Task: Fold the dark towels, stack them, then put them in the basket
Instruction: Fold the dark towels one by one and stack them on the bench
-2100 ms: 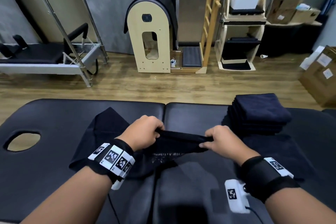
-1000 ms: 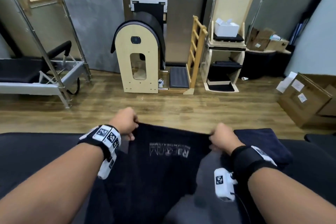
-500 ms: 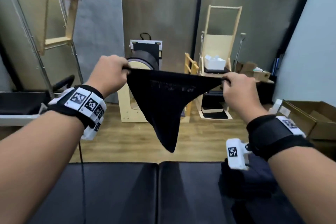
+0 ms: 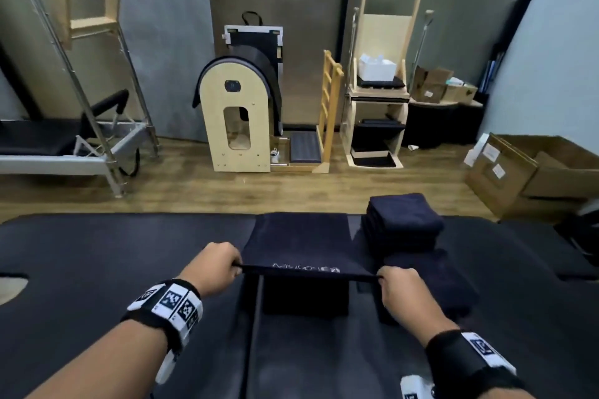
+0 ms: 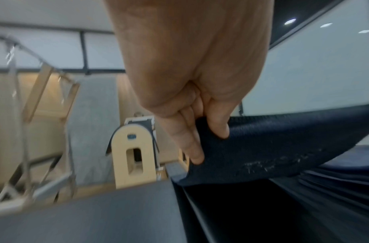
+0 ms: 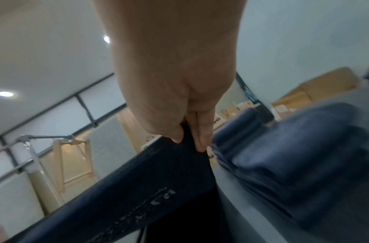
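A dark navy towel with pale lettering stretches over the black padded table; its far part lies flat and its near edge is held up taut. My left hand pinches the near left corner, thumb and fingers curled on the cloth. My right hand pinches the near right corner. A stack of folded dark towels stands just right of it, seen blurred in the right wrist view. More dark cloth lies in front of the stack. No basket is visible.
The table's face hole is at the far left. Beyond the table edge is wooden floor with a pilates barrel, a reformer frame, a wooden chair unit and cardboard boxes at right.
The towel was lifted high in the air half a second ago; both hands have brought it down, its far part now lying on the table beside the stack.
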